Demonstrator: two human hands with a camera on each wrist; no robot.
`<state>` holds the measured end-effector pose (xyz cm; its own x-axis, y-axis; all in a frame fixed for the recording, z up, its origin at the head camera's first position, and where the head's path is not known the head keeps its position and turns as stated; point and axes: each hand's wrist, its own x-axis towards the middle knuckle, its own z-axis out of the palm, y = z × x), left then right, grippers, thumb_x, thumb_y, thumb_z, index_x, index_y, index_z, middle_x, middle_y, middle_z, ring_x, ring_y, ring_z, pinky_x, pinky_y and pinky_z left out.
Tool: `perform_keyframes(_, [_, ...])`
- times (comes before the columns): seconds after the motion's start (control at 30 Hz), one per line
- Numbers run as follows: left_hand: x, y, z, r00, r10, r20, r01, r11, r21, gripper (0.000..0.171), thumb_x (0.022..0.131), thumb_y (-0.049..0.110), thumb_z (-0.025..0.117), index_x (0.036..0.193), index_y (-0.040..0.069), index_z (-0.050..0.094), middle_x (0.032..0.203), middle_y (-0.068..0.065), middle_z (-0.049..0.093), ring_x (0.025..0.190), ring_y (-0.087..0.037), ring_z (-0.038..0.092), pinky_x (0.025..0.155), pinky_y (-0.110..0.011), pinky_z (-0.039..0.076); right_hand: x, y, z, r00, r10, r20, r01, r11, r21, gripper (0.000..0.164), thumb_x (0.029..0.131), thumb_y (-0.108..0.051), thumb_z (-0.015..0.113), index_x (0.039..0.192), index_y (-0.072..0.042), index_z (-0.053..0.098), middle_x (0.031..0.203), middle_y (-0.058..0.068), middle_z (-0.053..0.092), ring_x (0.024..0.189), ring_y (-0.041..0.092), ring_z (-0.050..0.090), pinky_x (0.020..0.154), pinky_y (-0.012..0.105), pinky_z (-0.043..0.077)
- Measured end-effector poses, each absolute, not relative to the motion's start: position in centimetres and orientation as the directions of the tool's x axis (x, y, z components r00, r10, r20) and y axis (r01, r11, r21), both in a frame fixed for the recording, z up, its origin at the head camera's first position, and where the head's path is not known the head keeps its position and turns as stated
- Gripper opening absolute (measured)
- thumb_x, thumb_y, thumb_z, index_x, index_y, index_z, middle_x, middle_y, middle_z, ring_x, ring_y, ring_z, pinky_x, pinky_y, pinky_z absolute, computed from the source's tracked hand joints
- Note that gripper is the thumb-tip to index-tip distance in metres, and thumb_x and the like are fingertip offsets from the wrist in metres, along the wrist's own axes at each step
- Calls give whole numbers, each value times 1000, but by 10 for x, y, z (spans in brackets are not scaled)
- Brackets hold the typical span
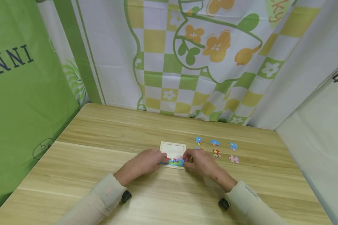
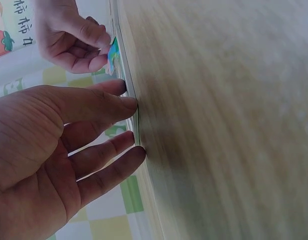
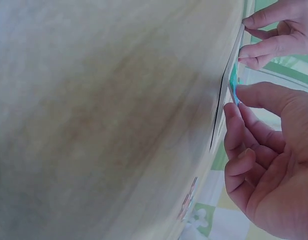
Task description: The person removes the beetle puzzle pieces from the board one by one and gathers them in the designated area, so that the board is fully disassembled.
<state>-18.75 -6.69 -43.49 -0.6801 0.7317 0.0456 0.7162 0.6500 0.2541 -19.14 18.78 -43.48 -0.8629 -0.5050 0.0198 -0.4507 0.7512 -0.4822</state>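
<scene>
Nearest me, two cream fabric sleeves (image 1: 97, 198) reach over the pale wood-grain table (image 1: 171, 197), a small black block (image 1: 126, 197) under each wrist. Past the cuffs, a shallow rectangular tray of pale wood (image 1: 173, 143) lies flat between the hands. The left hand (image 1: 146, 162) has its fingers loosely extended, tips resting at the tray's left side. The right hand (image 1: 201, 162) pinches a small blue-and-green puzzle piece (image 2: 113, 56) between thumb and finger at the tray's near right corner; it looks tilted there, and I can't tell whether it is seated. Everything hangs on how it meets the blue, green and red strip of pieces (image 1: 173, 162) along the tray's near side: the strip's long axis runs left to right, and the pinched piece is at its right end, the right hand's side. Further right, six loose puzzle pieces (image 1: 234, 159) lie in two rows, the closest partly hidden by the right hand.
</scene>
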Motion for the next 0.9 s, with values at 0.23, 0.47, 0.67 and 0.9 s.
perform_keyframes(0.23, [-186, -66, -433, -678, 733, 58, 721, 648, 244, 36, 89, -8, 67, 114, 12, 81, 92, 3, 68, 81, -17, 65, 71, -32, 54, -193, 190, -435, -876, -482, 21, -410, 722, -557, 3, 96, -11, 73, 93, -9, 72, 82, -8, 67, 71, 6, 61, 62, 27, 51])
perform_keyframes(0.47, [-186, -66, -434, -683, 728, 57, 718, 655, 235, 36, 89, -8, 69, 116, 13, 81, 94, 2, 70, 79, -17, 65, 69, -32, 54, -194, 191, -435, -873, -486, 48, -423, 704, -571, 10, 92, -4, 70, 88, -13, 70, 79, -8, 67, 71, 7, 62, 61, 26, 52])
perform_keyframes(0.67, [-186, -65, -434, -694, 719, 43, 706, 667, 240, 37, 90, -8, 67, 117, 14, 80, 102, 1, 73, 86, -19, 68, 74, -34, 56, -193, 198, -433, -878, -476, 49, -410, 695, -591, 9, 91, -3, 68, 89, -12, 71, 83, -7, 65, 76, 9, 61, 66, 27, 53])
perform_keyframes(0.9, [-185, -65, -435, -695, 718, 44, 708, 672, 215, 39, 90, -7, 66, 116, 16, 81, 107, 3, 72, 94, -22, 70, 80, -37, 57, -188, 219, -427, -876, -481, 45, -399, 668, -629, 8, 94, -2, 66, 90, -8, 70, 84, -6, 65, 76, 11, 59, 67, 27, 52])
